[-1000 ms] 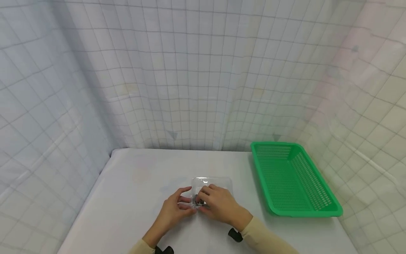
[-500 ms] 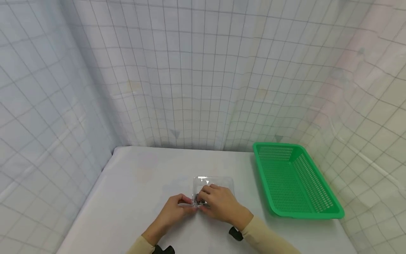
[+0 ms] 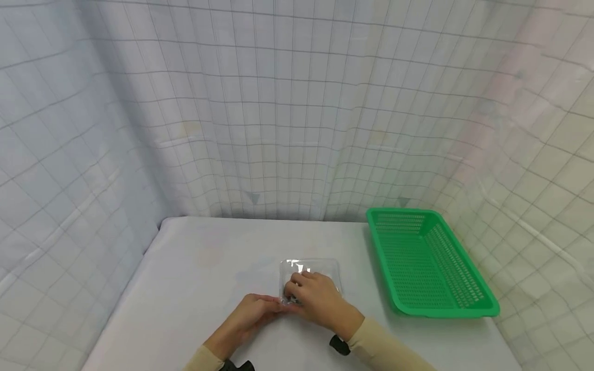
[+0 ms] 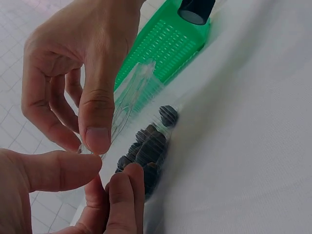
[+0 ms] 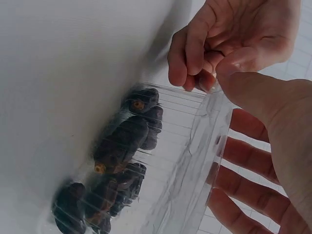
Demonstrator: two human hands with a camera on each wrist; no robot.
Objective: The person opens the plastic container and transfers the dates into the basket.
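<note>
A clear plastic clamshell box [image 3: 325, 265] lies on the white table, holding several dark, wrinkled date-like fruits [image 5: 119, 139], some with an orange-brown end. My left hand [image 3: 252, 315] pinches the box's near-left corner, thumb above and fingers below. Reaching over the near side, my right hand [image 3: 320, 301] grips the rim: in the right wrist view its thumb [image 5: 253, 92] lies at the corner and its fingers [image 5: 248, 195] rest behind the clear wall. Both thumbs meet at that corner in the left wrist view. Part of the fruit is hidden under my right hand.
A green plastic basket [image 3: 464, 313] with slotted walls stands at the table's right side. Grid-patterned white curtains [image 3: 260, 113] hang at the back and both sides. Black camera mounts [image 3: 340, 344] sit on my wrists.
My left fingers, spread along the box's left side earlier, have drawn together at the near-left corner, close to my right thumb. The right hand stays over the box, which keeps its place.
</note>
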